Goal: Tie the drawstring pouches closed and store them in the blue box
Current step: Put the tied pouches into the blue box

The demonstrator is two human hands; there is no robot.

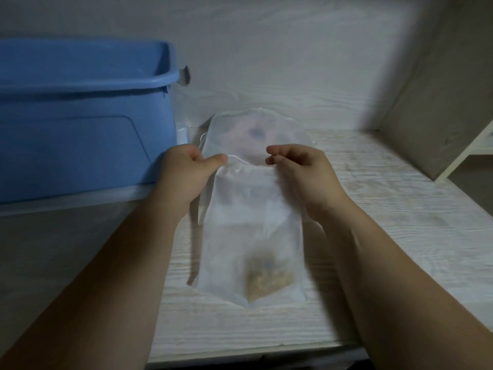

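Observation:
A white sheer drawstring pouch [250, 231] lies on the pale wood table, with a brownish lump showing through near its lower end. My left hand [186, 172] pinches the white drawstring at the pouch's top left corner. My right hand [301, 169] pinches the pouch's gathered top edge at the right. A second sheer pouch [256, 129] with dark and pinkish contents lies just beyond, partly under the first. The blue box [80, 124] stands open at the left, close to my left hand.
The pale wood table [386, 222] reaches the wall behind. A beige panel [440, 102] leans at the right, with a white shelf edge beside it. The table's front edge runs just below the pouch.

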